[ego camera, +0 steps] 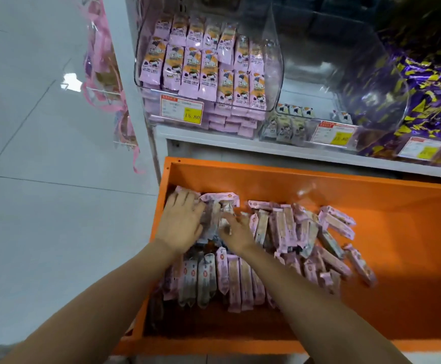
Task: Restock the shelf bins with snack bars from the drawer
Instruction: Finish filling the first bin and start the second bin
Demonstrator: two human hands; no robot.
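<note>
A sheaf of snack bars (214,214) lies lengthwise toward the shelf (240,144) between 2 hands: left hand (182,222) flat-fingered against it, right hand (236,232) alongside (fingers blurred, grip unclear)

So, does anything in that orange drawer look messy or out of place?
Yes: in the drawer the pink snack bars at right lie scattered at odd angles; those at front left sit in a neat row.

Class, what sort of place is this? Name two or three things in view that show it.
Most likely a shop's snack aisle: clear shelf bins of wrapped bars, price tags on their fronts, and an orange drawer of spare stock below.
</note>
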